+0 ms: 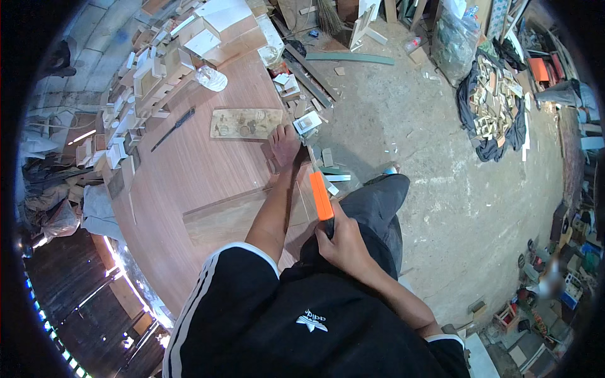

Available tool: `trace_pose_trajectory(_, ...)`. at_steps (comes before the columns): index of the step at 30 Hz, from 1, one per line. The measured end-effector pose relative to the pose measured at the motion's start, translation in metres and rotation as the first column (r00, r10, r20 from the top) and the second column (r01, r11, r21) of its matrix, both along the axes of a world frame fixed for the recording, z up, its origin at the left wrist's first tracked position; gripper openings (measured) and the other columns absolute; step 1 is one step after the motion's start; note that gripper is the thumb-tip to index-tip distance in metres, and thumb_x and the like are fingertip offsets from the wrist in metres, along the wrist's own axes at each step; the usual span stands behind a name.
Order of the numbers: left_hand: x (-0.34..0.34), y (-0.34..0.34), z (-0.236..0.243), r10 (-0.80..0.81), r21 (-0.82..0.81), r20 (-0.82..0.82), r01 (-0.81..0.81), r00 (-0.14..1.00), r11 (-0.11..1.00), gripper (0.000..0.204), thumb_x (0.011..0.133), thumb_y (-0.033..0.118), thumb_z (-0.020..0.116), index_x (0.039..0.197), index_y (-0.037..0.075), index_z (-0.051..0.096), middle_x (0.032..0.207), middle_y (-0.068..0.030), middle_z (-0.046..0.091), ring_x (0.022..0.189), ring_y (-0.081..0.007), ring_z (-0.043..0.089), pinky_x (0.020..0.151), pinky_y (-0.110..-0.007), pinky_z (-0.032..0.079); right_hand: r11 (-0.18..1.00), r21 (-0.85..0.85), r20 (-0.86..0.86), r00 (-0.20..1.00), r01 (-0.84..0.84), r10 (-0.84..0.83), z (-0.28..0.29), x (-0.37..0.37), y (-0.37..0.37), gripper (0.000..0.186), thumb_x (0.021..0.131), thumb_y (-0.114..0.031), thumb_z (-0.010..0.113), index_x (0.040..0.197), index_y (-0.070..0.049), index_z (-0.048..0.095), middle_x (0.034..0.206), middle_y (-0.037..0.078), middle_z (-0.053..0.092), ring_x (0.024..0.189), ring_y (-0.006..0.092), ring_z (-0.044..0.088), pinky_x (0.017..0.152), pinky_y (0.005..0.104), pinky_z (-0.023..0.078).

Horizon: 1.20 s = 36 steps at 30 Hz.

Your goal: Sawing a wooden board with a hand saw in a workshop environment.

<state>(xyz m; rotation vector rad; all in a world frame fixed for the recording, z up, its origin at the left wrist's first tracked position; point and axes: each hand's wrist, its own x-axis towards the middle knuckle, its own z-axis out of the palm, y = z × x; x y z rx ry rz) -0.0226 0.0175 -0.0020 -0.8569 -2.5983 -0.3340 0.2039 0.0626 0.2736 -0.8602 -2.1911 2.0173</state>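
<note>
My right hand [343, 242] is closed round the grip of an orange-and-black handsaw [321, 196], just off the table's right edge. Its blade is seen nearly edge-on and is hard to make out. My left hand [285, 146] lies palm down at that edge, fingers stretched forward. Its fingertips meet the right end of a stained, worn wooden board [246, 123], which lies flat on the wood-grain table [183, 170]. What is under the palm is hidden. Beneath my left forearm lies a flat wooden panel [220, 220].
A dark, narrow tool [172, 130] and a clear plastic bottle [211, 79] lie on the table. Small wooden frames and blocks [157, 72] crowd its far left. Offcuts [307, 123] lie beside the right edge. A heap of scrap wood [495, 104] sits on the concrete floor [454, 208].
</note>
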Motion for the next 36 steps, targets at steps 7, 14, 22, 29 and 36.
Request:
trace_pose_trajectory(7,0.004,0.026,0.014,-0.009,-0.021,0.096,0.011,0.995,1.000,0.016,0.075,0.022,0.058,0.085,0.010,0.054,0.091,-0.0101,0.052,0.095,-0.0285,0.052,0.085,-0.039,0.039,0.985,0.167,-0.046,0.998,-0.037,0.045,-0.053,-0.034,0.012,0.045,0.075,0.003,0.057,0.119,0.003,0.046,0.074,0.027,0.059,0.074,0.0454,0.062,0.064,0.0439,0.050)
trace_pose_trajectory(14,0.004,0.019,0.011,0.024,-0.027,0.190,-0.020,0.982,0.999,0.017,0.075,0.021,0.058,0.087,0.010,0.056,0.093,-0.0083,0.053,0.097,-0.0256,0.052,0.086,-0.038,0.039,0.994,0.023,0.080,0.991,-0.109,0.106,0.021,0.006,0.020,0.038,0.078,0.003,0.059,0.115,0.002,0.049,0.074,0.025,0.060,0.071,0.0385,0.066,0.061,0.0391,0.049)
trace_pose_trajectory(22,-0.005,0.015,-0.001,-0.035,-0.079,-0.039,0.032,0.999,0.996,0.011,0.078,0.022,0.056,0.085,0.012,0.055,0.086,-0.0056,0.052,0.085,-0.0231,0.055,0.076,-0.038,0.040,0.995,0.100,-0.001,1.000,-0.021,0.021,0.006,0.008,0.013,0.033,0.078,0.004,0.058,0.110,0.000,0.050,0.076,0.026,0.058,0.075,0.0422,0.065,0.062,0.0392,0.049)
trace_pose_trajectory(29,-0.010,0.021,-0.001,-0.054,-0.135,-0.040,0.048,0.998,0.990,0.011,0.080,0.021,0.056,0.088,0.013,0.056,0.089,-0.0036,0.054,0.089,-0.0211,0.056,0.076,-0.037,0.042,0.988,0.149,-0.155,0.988,0.025,-0.001,-0.060,-0.023,0.016,0.050,0.076,0.001,0.058,0.124,0.002,0.046,0.069,0.027,0.056,0.066,0.0429,0.062,0.060,0.0432,0.048)
trace_pose_trajectory(36,-0.011,0.016,-0.004,-0.090,-0.055,-0.025,0.088,0.996,0.995,0.013,0.077,0.021,0.059,0.087,0.013,0.055,0.088,-0.0046,0.053,0.087,-0.0226,0.056,0.073,-0.037,0.040,0.995,-0.059,0.042,0.996,-0.076,0.078,0.056,0.036,0.015,0.042,0.076,0.003,0.061,0.117,0.001,0.049,0.070,0.023,0.058,0.075,0.0413,0.065,0.059,0.0376,0.050)
